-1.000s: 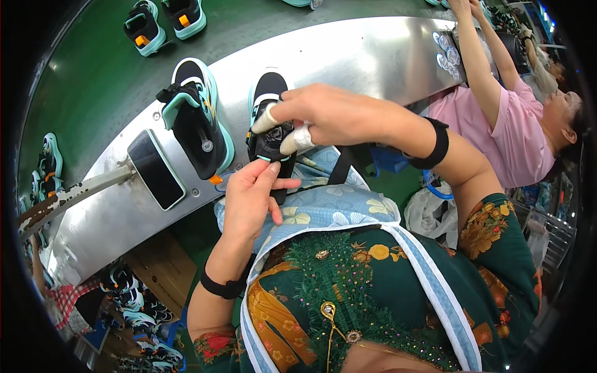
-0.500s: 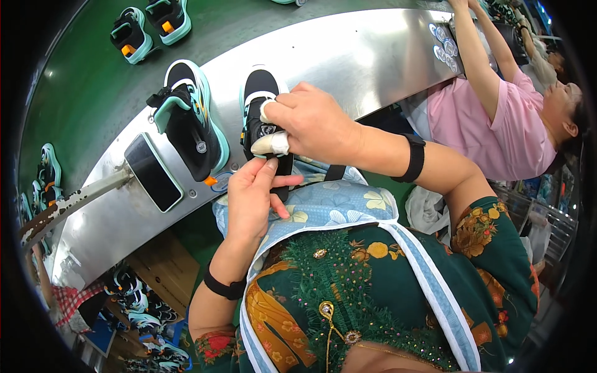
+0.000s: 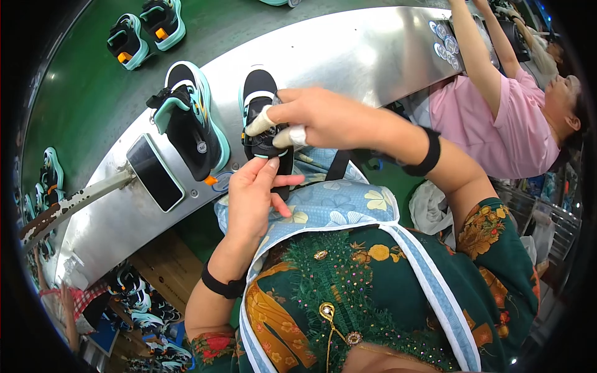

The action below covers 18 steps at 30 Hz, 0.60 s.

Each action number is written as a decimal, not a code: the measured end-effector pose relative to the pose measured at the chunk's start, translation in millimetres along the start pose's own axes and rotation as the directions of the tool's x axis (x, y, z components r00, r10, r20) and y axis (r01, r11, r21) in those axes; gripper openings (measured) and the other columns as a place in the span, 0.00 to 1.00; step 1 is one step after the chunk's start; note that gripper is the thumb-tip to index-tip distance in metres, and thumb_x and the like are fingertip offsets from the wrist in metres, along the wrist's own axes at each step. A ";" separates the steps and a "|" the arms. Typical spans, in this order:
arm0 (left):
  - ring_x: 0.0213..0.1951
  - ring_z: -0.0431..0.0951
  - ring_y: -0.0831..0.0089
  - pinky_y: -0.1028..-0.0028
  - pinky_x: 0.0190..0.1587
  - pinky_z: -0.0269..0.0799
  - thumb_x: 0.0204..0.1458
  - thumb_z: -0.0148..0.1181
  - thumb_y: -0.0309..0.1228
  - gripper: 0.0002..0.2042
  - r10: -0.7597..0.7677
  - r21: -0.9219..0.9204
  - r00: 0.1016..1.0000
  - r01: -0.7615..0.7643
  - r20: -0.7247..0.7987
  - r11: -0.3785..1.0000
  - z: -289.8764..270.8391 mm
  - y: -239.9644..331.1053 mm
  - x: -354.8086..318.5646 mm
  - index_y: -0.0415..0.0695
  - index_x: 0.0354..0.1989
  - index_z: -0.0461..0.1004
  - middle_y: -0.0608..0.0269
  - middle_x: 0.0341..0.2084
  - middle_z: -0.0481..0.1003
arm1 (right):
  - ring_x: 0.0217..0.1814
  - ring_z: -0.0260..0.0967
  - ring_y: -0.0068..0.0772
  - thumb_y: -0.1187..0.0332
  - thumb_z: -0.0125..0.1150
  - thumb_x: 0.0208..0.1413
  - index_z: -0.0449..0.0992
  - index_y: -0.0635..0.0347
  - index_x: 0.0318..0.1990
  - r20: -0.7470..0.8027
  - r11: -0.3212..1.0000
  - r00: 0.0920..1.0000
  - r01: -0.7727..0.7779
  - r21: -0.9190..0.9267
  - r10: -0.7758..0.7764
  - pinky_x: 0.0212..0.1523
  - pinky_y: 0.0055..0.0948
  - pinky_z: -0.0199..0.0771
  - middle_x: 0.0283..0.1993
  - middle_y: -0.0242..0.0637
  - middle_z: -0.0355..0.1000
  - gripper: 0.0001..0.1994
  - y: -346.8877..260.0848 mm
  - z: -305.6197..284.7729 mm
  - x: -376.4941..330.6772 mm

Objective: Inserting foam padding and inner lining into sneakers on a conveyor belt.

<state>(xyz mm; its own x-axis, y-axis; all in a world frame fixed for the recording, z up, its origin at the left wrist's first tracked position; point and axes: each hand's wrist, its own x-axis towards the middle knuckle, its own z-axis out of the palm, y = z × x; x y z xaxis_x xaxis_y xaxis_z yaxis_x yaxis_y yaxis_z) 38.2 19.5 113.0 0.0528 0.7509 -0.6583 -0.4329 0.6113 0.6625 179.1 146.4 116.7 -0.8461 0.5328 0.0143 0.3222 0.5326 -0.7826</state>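
Observation:
A black sneaker [image 3: 260, 84] with white and mint trim stands toe-away at the metal table's near edge. My left hand [image 3: 249, 196] pinches a mint-edged part at its tongue between thumb and index finger; the other fingers stick out. From the right, my right hand [image 3: 317, 118] reaches over the laces, slightly blurred. Pale covers wrap its thumb and index finger, which are bent onto the shoe's upper a little apart; what lies beneath them is hidden. Left of it stands a matching sneaker [image 3: 211, 133], its tongue folded outward and an orange tab at its heel.
A phone [image 3: 155, 171] lies on the metal table [image 3: 348, 50] beside a chipped metal bar [image 3: 81, 202]. More sneakers [image 3: 163, 25] sit on the green belt [image 3: 81, 81]. Round stickers [image 3: 444, 46] lie farther right, near a co-worker in a pink shirt [image 3: 485, 118]. Boxes and shoes stand lower left.
My right hand's index finger has come down and left over the laces, and its thumb has shifted right. My left hand keeps its pinch. The belt's sneakers have moved slightly left.

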 end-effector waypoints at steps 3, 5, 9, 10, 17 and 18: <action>0.33 0.81 0.68 0.80 0.13 0.70 0.61 0.45 0.29 0.13 0.006 0.002 1.000 -0.006 -0.003 1.000 3.5 1.7 0.3 0.30 0.46 0.69 0.54 0.34 0.75 | 0.29 0.67 0.40 0.62 0.67 0.44 0.75 0.55 0.36 -0.249 0.928 0.957 0.046 -0.370 -0.147 0.38 0.33 0.63 0.27 0.35 0.70 0.13 0.9 24.7 -7.7; 0.32 0.81 0.68 0.80 0.14 0.70 0.61 0.46 0.30 0.14 -0.007 0.019 1.000 0.007 -0.009 1.000 2.0 2.8 -3.6 0.31 0.46 0.69 0.54 0.34 0.75 | 0.28 0.67 0.40 0.61 0.68 0.43 0.74 0.56 0.40 -0.260 0.960 0.957 0.054 -0.276 -0.129 0.37 0.32 0.65 0.28 0.37 0.70 0.17 0.8 21.2 -9.0; 0.26 0.79 0.71 0.79 0.19 0.72 0.61 0.47 0.34 0.15 -0.079 0.039 0.994 0.076 0.070 0.996 -11.3 18.4 -6.7 0.32 0.44 0.69 0.49 0.34 0.76 | 0.28 0.66 0.38 0.61 0.67 0.47 0.73 0.59 0.46 0.047 0.975 0.995 -0.092 0.201 0.085 0.35 0.32 0.67 0.29 0.42 0.71 0.20 3.8 -9.5 0.3; 0.24 0.77 0.72 0.78 0.20 0.72 0.61 0.47 0.35 0.15 -0.088 -0.002 0.993 0.088 0.076 0.996 -14.0 22.9 -7.9 0.33 0.43 0.69 0.48 0.33 0.76 | 0.29 0.66 0.39 0.61 0.67 0.47 0.74 0.59 0.45 0.060 0.988 0.998 -0.008 0.156 -0.002 0.35 0.33 0.67 0.29 0.41 0.70 0.19 6.0 -12.0 0.7; 0.13 0.70 0.76 0.81 0.17 0.66 0.63 0.44 0.37 0.15 0.006 0.068 0.998 -0.010 0.062 0.998 -10.4 -8.0 2.5 0.35 0.42 0.69 0.47 0.27 0.77 | 0.33 0.67 0.45 0.61 0.68 0.42 0.74 0.57 0.41 -0.250 0.945 0.962 0.020 -0.325 -0.107 0.33 0.39 0.65 0.24 0.37 0.65 0.18 -1.0 18.3 -12.6; 0.14 0.71 0.76 0.81 0.17 0.66 0.63 0.43 0.36 0.15 -0.021 0.081 0.999 0.017 0.049 0.997 -10.3 -4.9 2.3 0.35 0.43 0.69 0.47 0.27 0.77 | 0.34 0.67 0.45 0.61 0.67 0.43 0.73 0.57 0.44 -0.211 0.952 0.975 -0.002 -0.305 -0.065 0.35 0.38 0.66 0.26 0.39 0.66 0.19 -2.3 16.1 -12.1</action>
<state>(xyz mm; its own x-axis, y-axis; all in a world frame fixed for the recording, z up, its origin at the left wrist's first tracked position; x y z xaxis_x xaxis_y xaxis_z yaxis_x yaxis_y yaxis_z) 31.1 15.6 104.6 0.1056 0.7490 -0.6541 -0.3578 0.6423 0.6778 181.8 128.1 108.3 -0.7566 0.6238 0.1961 0.4382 0.7063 -0.5560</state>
